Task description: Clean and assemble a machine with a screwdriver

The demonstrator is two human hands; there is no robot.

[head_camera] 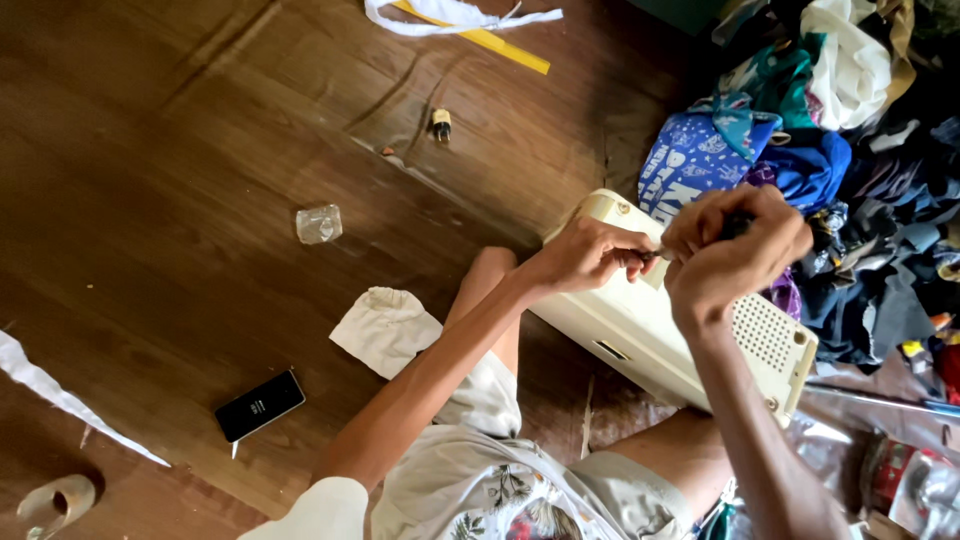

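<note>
A cream plastic machine casing with a perforated grille lies on the wooden floor between my knees. My right hand is closed around the dark handle of a screwdriver above the casing. My left hand pinches the tool's thin metal shaft near its tip, right beside the right hand. Both hands hover over the casing's upper face.
A pile of mixed clothes fills the right side. On the floor lie a black phone, a small clear container, a small bottle, a white cloth, a yellow ruler and white fabric strips.
</note>
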